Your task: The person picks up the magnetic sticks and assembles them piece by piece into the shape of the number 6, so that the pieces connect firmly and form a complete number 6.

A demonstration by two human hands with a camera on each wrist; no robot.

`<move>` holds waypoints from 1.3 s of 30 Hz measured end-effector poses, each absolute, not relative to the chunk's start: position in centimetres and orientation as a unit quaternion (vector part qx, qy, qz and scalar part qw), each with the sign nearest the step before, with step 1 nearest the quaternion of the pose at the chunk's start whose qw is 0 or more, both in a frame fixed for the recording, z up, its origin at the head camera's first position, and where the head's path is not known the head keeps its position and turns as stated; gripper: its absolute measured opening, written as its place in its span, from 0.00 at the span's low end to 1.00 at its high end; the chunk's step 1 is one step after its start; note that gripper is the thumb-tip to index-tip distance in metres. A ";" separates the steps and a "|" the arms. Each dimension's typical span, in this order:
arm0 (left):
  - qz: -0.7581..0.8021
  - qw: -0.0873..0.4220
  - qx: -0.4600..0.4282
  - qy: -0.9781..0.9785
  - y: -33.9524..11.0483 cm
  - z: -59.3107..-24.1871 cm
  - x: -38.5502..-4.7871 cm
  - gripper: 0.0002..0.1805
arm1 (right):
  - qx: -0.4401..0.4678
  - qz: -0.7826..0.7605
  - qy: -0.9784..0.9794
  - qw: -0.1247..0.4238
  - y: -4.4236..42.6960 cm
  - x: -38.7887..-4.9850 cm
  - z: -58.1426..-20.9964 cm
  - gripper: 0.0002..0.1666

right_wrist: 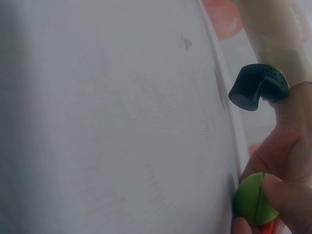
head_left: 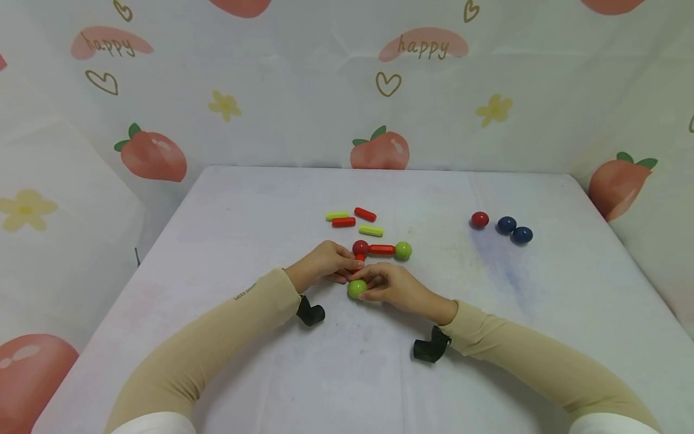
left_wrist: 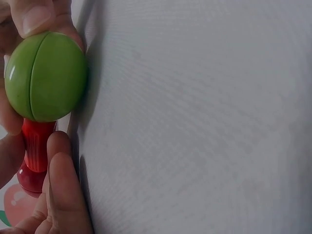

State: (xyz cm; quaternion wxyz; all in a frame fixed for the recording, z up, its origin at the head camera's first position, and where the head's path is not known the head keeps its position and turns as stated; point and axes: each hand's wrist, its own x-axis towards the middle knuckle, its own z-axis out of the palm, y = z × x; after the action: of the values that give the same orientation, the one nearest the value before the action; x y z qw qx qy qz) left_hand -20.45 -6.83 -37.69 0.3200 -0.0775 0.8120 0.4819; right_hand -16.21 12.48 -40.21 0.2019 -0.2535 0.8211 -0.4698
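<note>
Both hands are in close at the middle of the white table [head_left: 260, 199], and here is how it stands: the left hand [head_left: 327, 261] pinches the near red rod [head_left: 360, 258] between its fingers, while the right hand [head_left: 398, 288] grasps the near green ball [head_left: 357, 289], thumb and fingers curled around it. From the left wrist, the rod's end meets the ball's edge — how deep it sits, I cannot tell. At its far end that rod meets the corner red ball [head_left: 360, 248], and from there the crosswise red rod [head_left: 382, 249] runs rightward to the far green ball [head_left: 403, 250], so the linked pieces make an angle lying on the tabletop. Just beyond, four loose sticks: a yellow-green stick [head_left: 337, 216] just beside a red stick [head_left: 344, 222], another red stick [head_left: 365, 214] to their right, and a second yellow-green stick [head_left: 371, 230] nearest the joined pieces. Well apart, over on the right, sit a loose red ball [head_left: 479, 220] and two dark blue balls [head_left: 506, 225], that pair side by side. Beige sleeves [head_left: 238, 328] cover both arms, a black wrist mount [head_left: 431, 345] showing at each cuff — and behind it all hangs a white backdrop [head_left: 298, 90] printed with peaches, hearts and yellow flowers.
</note>
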 end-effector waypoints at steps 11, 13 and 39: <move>0.481 0.321 -0.075 0.812 -6.9 -37.8 -20.5 0.16 | -0.258 -0.472 0.819 0.200 12.5 -16.1 -40.1 0.21; 0.479 0.321 -0.075 0.814 -6.9 -37.9 -20.5 0.17 | -0.258 -0.471 0.820 0.200 12.5 -16.2 -40.1 0.21; 0.487 0.324 -0.075 0.807 -6.9 -38.1 -20.7 0.16 | -0.244 -0.464 0.826 0.209 12.3 -16.1 -39.7 0.21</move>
State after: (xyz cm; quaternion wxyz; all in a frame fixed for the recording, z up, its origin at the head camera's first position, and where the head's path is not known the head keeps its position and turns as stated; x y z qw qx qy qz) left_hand -20.72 -6.88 -38.10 0.3240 -0.0752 0.8073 0.4874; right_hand -16.13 12.29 -39.72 0.2086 -0.2436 0.8260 -0.4636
